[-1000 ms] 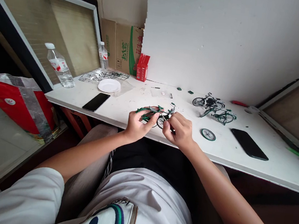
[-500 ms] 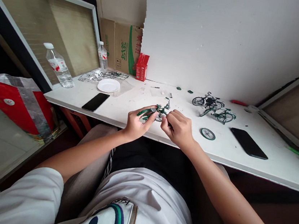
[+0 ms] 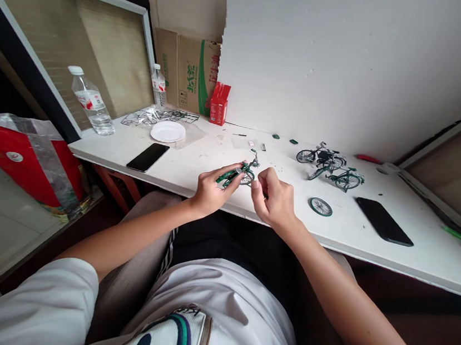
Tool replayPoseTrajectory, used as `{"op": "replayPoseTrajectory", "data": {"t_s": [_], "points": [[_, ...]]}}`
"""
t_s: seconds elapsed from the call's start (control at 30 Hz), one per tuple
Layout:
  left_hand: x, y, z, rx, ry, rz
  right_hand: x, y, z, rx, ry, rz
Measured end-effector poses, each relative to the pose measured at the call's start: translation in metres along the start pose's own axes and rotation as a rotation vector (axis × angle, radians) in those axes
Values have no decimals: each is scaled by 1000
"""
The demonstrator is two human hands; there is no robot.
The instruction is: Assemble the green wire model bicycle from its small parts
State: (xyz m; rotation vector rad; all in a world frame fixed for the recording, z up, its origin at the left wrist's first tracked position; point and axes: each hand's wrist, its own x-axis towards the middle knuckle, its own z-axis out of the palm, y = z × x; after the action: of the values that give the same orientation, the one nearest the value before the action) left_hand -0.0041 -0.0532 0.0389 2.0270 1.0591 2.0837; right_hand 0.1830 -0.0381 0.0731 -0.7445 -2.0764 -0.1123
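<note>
My left hand (image 3: 213, 191) grips a small green model bicycle (image 3: 248, 176) between thumb and fingers, just above the table's front edge. One spoked wheel and the raised handlebars show beyond the fingertips; the hand hides part of the frame. A little to the right, apart from the bicycle, is my right hand (image 3: 274, 196) with its fingers curled in. Something small and dark shows under those fingers, but I cannot make out what it is. A loose green-rimmed wheel (image 3: 321, 206) lies flat on the table to the right of this hand.
Two assembled model bicycles, one black (image 3: 307, 155) and one green (image 3: 347, 179), stand at the right near a black phone (image 3: 384, 221). Leftward are another phone (image 3: 148, 157), a white plate (image 3: 168, 132), parts frames (image 3: 182, 116) and water bottles (image 3: 92, 102). A red box (image 3: 219, 104) stands behind.
My right hand has drawn slightly right, away from the model bicycle, and its thumb has shifted. The bicycle has tilted and turned a little in my left hand, its handlebars moving slightly left.
</note>
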Motion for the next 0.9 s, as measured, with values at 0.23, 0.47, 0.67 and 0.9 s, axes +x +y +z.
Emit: {"op": "replayPoseTrajectory", "data": {"t_s": [0.23,0.47,0.67,0.9], "points": [[5,-2,-2,77,59,16,-1,9,9,76,160,-49],[4,-3,-3,161,63,114,-5,10,9,75,169,-2],[1,-10,1,245,66,221,-4,8,10,91,97,128],[-1,-7,3,240,-6,176,-3,2,13,157,7,195]]}}
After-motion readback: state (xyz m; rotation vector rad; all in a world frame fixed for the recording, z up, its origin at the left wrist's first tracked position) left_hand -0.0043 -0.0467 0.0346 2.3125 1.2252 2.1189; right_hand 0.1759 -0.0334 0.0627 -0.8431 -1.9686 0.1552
